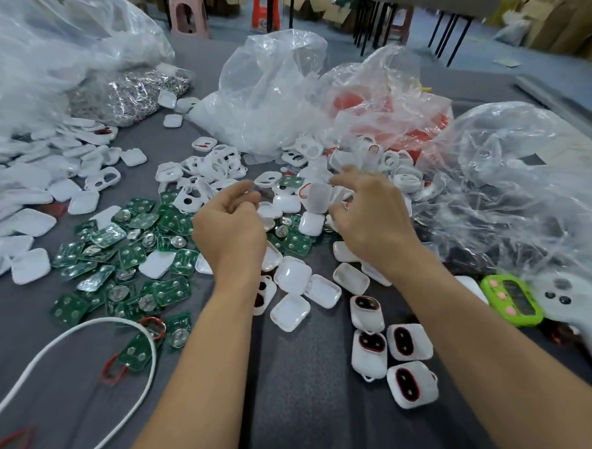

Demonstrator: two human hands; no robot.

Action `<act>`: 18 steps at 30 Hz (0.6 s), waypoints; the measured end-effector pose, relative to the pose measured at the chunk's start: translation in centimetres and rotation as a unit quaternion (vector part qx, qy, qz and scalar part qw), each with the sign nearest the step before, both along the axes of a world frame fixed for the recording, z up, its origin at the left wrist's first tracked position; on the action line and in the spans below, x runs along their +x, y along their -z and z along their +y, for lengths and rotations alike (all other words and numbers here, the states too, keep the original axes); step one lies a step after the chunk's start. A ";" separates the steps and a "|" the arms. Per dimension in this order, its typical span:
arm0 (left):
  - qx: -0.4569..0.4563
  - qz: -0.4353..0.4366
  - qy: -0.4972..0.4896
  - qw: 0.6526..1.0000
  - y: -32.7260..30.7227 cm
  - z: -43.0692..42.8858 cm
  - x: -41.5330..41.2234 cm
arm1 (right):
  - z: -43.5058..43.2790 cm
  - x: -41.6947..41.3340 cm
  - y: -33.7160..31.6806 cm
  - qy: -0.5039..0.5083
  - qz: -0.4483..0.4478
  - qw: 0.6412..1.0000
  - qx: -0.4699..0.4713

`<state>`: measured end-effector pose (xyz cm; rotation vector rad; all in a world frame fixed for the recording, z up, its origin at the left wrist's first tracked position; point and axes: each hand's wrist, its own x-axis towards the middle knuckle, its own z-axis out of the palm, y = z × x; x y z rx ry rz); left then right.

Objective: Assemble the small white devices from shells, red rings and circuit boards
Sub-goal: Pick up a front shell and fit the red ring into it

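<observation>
White shell (318, 198), blurred, is pinched in the right hand (370, 224) over the pile (218, 172); the left hand (229, 229) curls just beside it, and whether it holds anything I cannot tell. Green boards (109, 235) lie left on the grey desk (296, 396), finished devices (408, 341) near right.

A grey-covered table (312, 417) fills the foreground — beyond it, a bluish floor (484, 45) carries a pink stool (189, 9), a red stool (265, 6), black table legs (450, 30) and stacked cardboard boxes (572, 26).

Assembly workshop, bulk parts bags (270, 96), stacked cardboard boxes (572, 29), plastic stools (189, 11)
</observation>
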<state>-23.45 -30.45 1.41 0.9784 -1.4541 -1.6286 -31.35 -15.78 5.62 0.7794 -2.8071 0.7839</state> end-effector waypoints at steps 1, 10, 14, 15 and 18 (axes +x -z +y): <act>0.018 0.013 -0.010 1.000 -0.1 -0.2 0.0 | 0.2 0.5 -0.1 -0.013 0.014 1.000 -0.003; 0.119 0.101 -0.067 0.985 -0.7 -1.5 0.5 | -0.9 5.3 2.3 -0.134 -0.067 0.979 0.140; 0.122 0.118 -0.079 0.982 -0.9 -1.8 0.6 | -1.1 5.5 2.9 -0.128 0.020 0.989 0.069; 0.121 0.122 -0.084 0.981 -1.0 -1.8 0.6 | -1.2 6.1 3.0 -0.139 0.012 0.989 0.040; 0.121 0.133 -0.114 0.977 -1.0 -2.2 0.6 | -2.9 7.1 3.3 -0.152 -0.025 0.988 0.015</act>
